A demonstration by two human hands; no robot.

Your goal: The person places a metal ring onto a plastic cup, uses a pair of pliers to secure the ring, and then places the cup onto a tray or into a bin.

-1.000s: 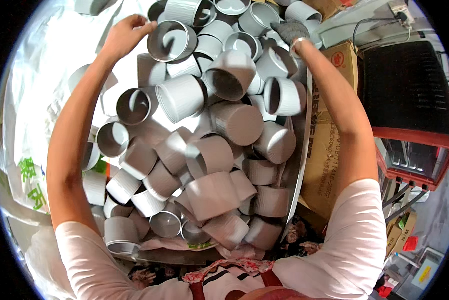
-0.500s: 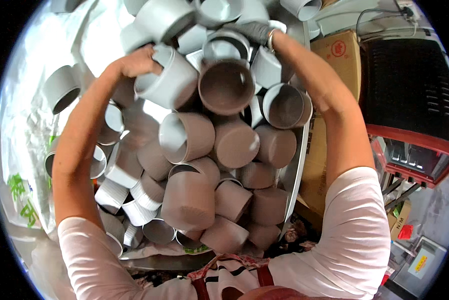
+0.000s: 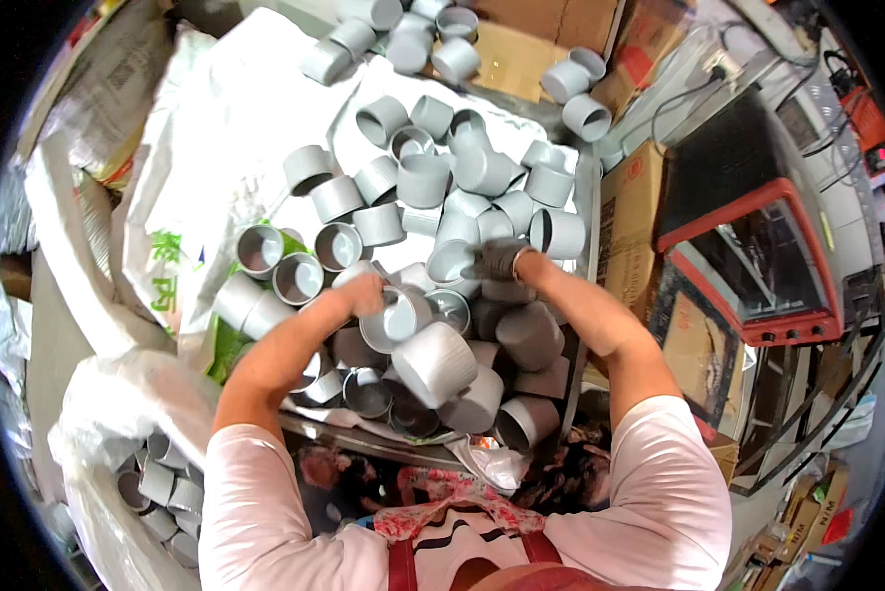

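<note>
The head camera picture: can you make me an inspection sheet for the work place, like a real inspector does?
Surface: metal-rimmed table, partly covered by a white sheet.
Job's things: many grey cups, some heaped, tilted different ways.
Clutter: crumpled translucent plastic at lower left, beside more grey cups.
Left hand: bare, blurred, close against one of the grey cups; grip unclear.
Right hand: dark-gloved, among the grey cups; grip unclear.
Cables: dark cable at upper right.
Surroundings: cardboard box at the table's right side; red-framed black appliance beyond it.
</note>
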